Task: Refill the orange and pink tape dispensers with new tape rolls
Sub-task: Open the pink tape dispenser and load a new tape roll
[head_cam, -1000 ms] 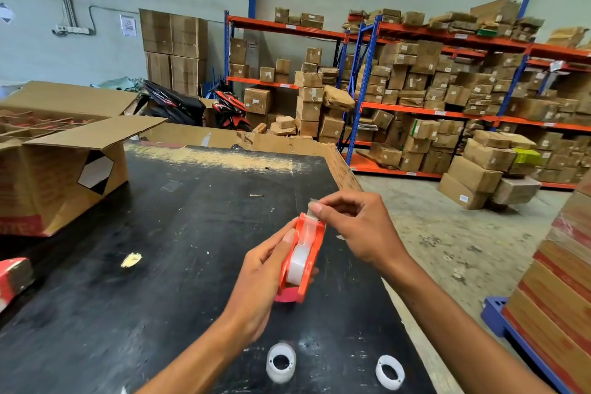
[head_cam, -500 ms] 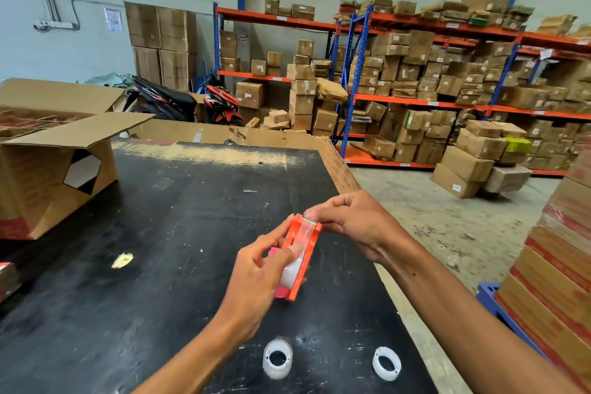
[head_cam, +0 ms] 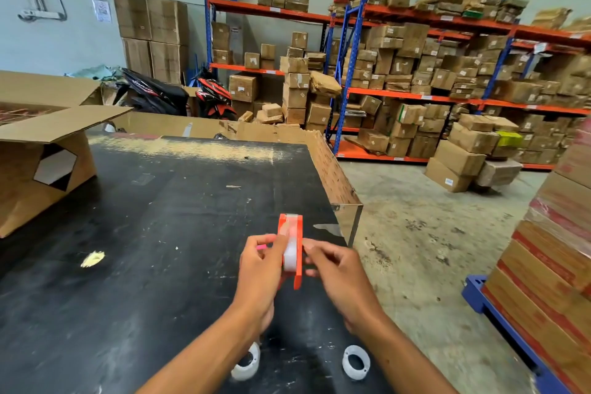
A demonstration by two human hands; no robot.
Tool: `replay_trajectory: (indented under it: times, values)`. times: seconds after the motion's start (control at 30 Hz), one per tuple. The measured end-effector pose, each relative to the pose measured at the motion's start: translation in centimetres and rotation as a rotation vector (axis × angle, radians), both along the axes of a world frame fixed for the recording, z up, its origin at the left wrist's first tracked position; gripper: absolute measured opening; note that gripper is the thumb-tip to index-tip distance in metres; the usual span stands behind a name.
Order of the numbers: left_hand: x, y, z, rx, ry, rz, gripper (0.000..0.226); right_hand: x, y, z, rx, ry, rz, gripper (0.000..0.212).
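Note:
An orange tape dispenser (head_cam: 296, 240) with a clear tape roll (head_cam: 290, 255) inside is held upright over the black table (head_cam: 160, 233). My left hand (head_cam: 260, 269) grips its left side, and a bit of pink (head_cam: 261, 247) shows at those fingertips. My right hand (head_cam: 335, 272) pinches its right side near the roll. Two white tape rings lie on the table near me: one (head_cam: 245, 361) partly under my left forearm, the other (head_cam: 356, 361) between my arms.
An open cardboard box (head_cam: 41, 150) stands at the table's left. A cardboard wall (head_cam: 332, 176) lines the table's right edge. Stacked cartons on a blue pallet (head_cam: 543, 265) rise at the right. Shelving with boxes (head_cam: 415, 73) fills the background.
The dispenser has moved right and turned more upright. My right hand has dropped from the dispenser's top end to its side. The view has shifted slightly.

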State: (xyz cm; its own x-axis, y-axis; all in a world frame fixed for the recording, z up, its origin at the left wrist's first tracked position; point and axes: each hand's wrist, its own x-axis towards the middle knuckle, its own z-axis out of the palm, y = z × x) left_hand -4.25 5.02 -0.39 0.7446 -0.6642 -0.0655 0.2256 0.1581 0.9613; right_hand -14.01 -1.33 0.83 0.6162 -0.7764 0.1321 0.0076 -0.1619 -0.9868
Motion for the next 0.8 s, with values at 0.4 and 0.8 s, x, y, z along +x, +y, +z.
replay_trajectory:
  times: [0.4,0.8]
  values:
    - [-2.2,-7.2,-3.5,0.304,-0.204,0.106,0.035,1.8,-7.6,-5.2,0.155,0.091,-0.035,0.024]
    - [-3.6,-6.5,-4.3,0.438,-0.312,0.080,0.032,2.1,-9.2,-8.6,0.145,0.248,0.026,0.027]
